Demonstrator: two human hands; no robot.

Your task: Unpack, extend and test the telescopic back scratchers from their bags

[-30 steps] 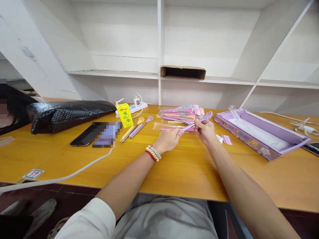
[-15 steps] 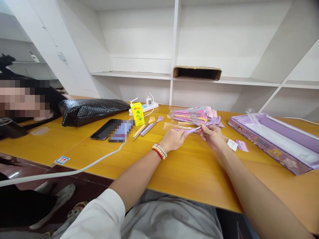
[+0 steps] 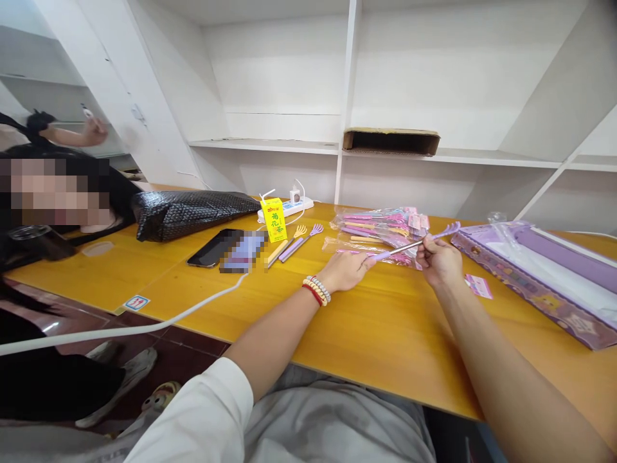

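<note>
A purple telescopic back scratcher [image 3: 406, 247] is held between my two hands over the table, its metal rod drawn out. My left hand [image 3: 346, 271] is closed around the purple handle. Near the claw-shaped head, the fingers of my right hand [image 3: 441, 262] pinch the other end. Just behind lie several back scratchers in clear plastic bags [image 3: 376, 222], partly hidden by the held one. To the left, a yellow back scratcher [image 3: 289, 243] and another purple one [image 3: 304, 240] rest unwrapped side by side.
An open purple display box [image 3: 535, 292] and a pink tag [image 3: 479, 286] are at the right. Leftward are a yellow drink carton [image 3: 274, 220], phones [image 3: 209, 249], a power strip [image 3: 296, 207], a black bubble-wrap package [image 3: 197, 209] and another person. A white cable [image 3: 183, 315] crosses the table's front edge.
My right hand has moved right, away from my left hand, and the scratcher's metal rod has lengthened between them. A raised hand has appeared at the far left.
</note>
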